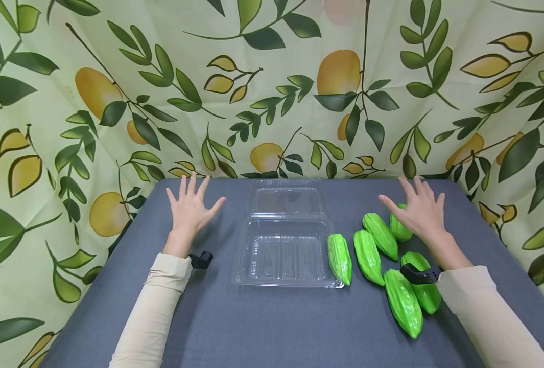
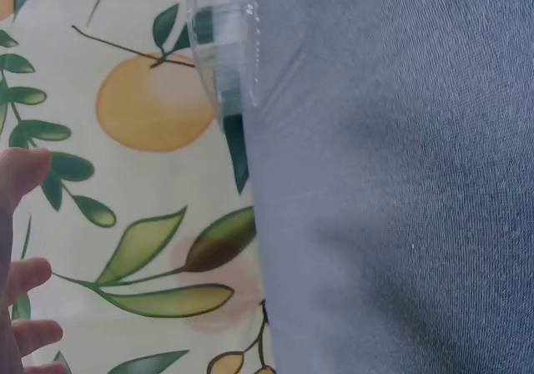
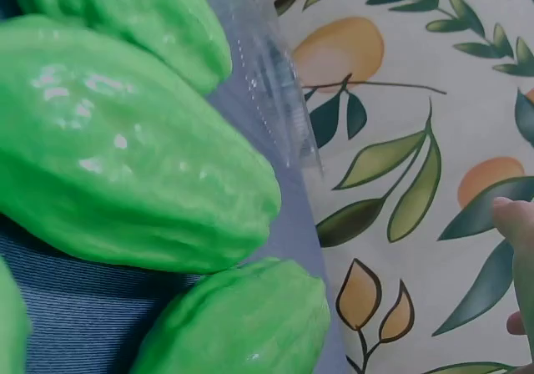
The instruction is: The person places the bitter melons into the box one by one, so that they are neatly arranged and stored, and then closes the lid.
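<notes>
In the head view my left hand hovers with fingers spread, left of a clear plastic clamshell box whose lid lies folded back. Nothing is in its grasp; some fingers show at the left wrist view's edge. Over the right side, my right hand is also spread and holds nothing. Below and beside it lie several glossy green ridged gourds, like bitter melons. One gourd rests at the box's right rim, overlapping it. Another gourd is partly hidden by the right hand; the wrist strap covers part of a third.
A dark grey cloth covers the table. Behind it and along both sides hangs a curtain printed with leaves and fruit. Black straps sit on both wrists.
</notes>
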Demonstrator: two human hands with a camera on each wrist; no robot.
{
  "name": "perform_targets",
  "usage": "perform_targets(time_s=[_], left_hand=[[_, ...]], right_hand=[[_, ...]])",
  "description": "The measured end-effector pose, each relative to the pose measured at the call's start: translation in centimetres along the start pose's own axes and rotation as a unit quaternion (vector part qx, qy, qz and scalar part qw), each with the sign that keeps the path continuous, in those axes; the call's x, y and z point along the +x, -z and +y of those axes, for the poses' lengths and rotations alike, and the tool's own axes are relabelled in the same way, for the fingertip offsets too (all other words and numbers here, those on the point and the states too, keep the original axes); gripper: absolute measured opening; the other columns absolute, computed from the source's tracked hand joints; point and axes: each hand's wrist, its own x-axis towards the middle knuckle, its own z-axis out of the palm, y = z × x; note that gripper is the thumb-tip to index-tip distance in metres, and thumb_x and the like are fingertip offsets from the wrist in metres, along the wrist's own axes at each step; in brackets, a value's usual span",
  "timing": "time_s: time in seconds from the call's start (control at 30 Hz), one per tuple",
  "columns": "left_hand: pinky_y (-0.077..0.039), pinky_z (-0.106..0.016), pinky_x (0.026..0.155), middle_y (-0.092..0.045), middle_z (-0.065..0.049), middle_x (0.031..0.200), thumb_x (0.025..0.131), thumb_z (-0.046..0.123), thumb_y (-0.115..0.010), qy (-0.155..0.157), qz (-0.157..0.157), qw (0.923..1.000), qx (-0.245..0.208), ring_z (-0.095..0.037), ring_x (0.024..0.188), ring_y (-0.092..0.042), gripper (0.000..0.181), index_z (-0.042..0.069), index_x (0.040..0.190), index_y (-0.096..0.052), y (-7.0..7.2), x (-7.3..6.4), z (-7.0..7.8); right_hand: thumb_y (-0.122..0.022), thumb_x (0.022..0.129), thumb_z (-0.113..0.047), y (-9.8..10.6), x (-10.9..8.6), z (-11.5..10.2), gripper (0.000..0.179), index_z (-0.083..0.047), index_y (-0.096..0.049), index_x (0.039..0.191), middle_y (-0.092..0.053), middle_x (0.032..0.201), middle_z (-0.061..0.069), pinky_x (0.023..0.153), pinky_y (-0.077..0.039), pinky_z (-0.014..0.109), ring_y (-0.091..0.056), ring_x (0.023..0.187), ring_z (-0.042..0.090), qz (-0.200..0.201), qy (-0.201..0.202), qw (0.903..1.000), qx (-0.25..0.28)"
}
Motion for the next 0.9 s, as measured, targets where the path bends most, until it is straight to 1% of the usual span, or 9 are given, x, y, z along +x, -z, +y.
perform_targets(time_s=[0.1,0.23,0.3,0.4,0.5,0.57,0.63,0.7,0.9], left_hand=[[-0.006,-0.071,0.116,-0.019,-0.016,0.162,0.092,0.060,-0.048,-0.010,0.006,0.9999,-0.010,-0.037,0.151,-0.012,0.073,0.021,0.151,-0.031,0.1,-0.2,0.1],[-0.012,-0.068,0.117,-0.026,-0.014,0.159,0.094,0.052,-0.050,-0.024,0.016,0.9993,-0.024,-0.035,0.149,-0.021,0.064,0.020,0.148,-0.037,0.2,-0.7,0.3],[-0.016,-0.065,0.118,-0.031,-0.014,0.157,0.095,0.047,-0.051,-0.034,0.026,0.9986,-0.033,-0.034,0.147,-0.027,0.060,0.019,0.147,-0.040,0.2,-0.9,0.4],[-0.022,-0.062,0.117,-0.042,-0.014,0.152,0.096,0.040,-0.053,-0.054,0.046,0.9960,-0.055,-0.034,0.141,-0.038,0.054,0.018,0.144,-0.044,0.2,-1.4,0.6],[-0.030,-0.059,0.114,-0.052,-0.014,0.144,0.096,0.033,-0.055,-0.076,0.070,0.9905,-0.091,-0.035,0.133,-0.048,0.048,0.016,0.141,-0.049,0.0,-1.9,0.6],[-0.036,-0.058,0.111,-0.056,-0.014,0.140,0.097,0.030,-0.056,-0.084,0.077,0.9857,-0.124,-0.036,0.129,-0.052,0.046,0.016,0.140,-0.051,-0.1,-2.2,0.6],[-0.041,-0.057,0.106,-0.058,-0.015,0.137,0.097,0.028,-0.056,-0.087,0.074,0.9796,-0.166,-0.036,0.126,-0.055,0.045,0.016,0.140,-0.051,-0.1,-2.6,0.6],[-0.042,-0.056,0.105,-0.059,-0.015,0.134,0.097,0.025,-0.057,-0.087,0.063,0.9703,-0.217,-0.035,0.124,-0.056,0.045,0.016,0.140,-0.050,-0.2,-2.9,0.6],[-0.043,-0.051,0.106,-0.058,-0.019,0.134,0.096,0.013,-0.059,-0.105,0.019,0.9299,-0.352,-0.034,0.119,-0.059,0.043,0.005,0.137,-0.052,-0.7,-3.7,0.6]], right_hand=[[-0.038,0.094,-0.065,0.1,-0.4,-0.1,0.084,-0.005,-0.026,0.151,-0.019,0.155,0.033,0.109,-0.014,0.075,-0.021,0.137,0.057,0.008,0.012,0.9998,0.014],[-0.039,0.096,-0.059,0.3,-0.9,-0.2,0.077,-0.001,-0.032,0.147,-0.027,0.151,0.034,0.100,-0.028,0.073,-0.028,0.132,0.058,0.014,0.019,0.9991,0.035],[-0.040,0.097,-0.057,0.4,-1.2,-0.3,0.075,0.000,-0.033,0.146,-0.030,0.148,0.034,0.097,-0.031,0.073,-0.030,0.131,0.057,0.011,0.020,0.9986,0.048],[-0.044,0.098,-0.051,0.5,-1.7,-0.2,0.071,0.004,-0.036,0.143,-0.035,0.143,0.036,0.098,-0.031,0.071,-0.033,0.129,0.056,0.011,0.034,0.9967,0.073],[-0.048,0.099,-0.043,0.6,-2.1,-0.1,0.066,0.009,-0.039,0.139,-0.040,0.138,0.037,0.099,-0.031,0.069,-0.037,0.126,0.055,0.014,0.052,0.9935,0.101],[-0.051,0.099,-0.038,0.7,-2.4,0.1,0.062,0.011,-0.041,0.137,-0.043,0.135,0.038,0.097,-0.033,0.068,-0.039,0.123,0.055,0.020,0.060,0.9915,0.113],[-0.053,0.098,-0.034,0.8,-2.7,0.3,0.060,0.012,-0.042,0.135,-0.044,0.133,0.038,0.096,-0.034,0.067,-0.041,0.120,0.054,0.023,0.065,0.9905,0.119],[-0.054,0.098,-0.032,0.9,-3.0,0.4,0.059,0.013,-0.043,0.134,-0.046,0.132,0.038,0.095,-0.035,0.066,-0.042,0.119,0.054,0.021,0.067,0.9905,0.118],[-0.054,0.098,-0.032,1.2,-4.0,1.0,0.058,0.014,-0.045,0.132,-0.049,0.129,0.039,0.088,-0.044,0.063,-0.052,0.109,0.055,-0.009,0.063,0.9919,0.110]])
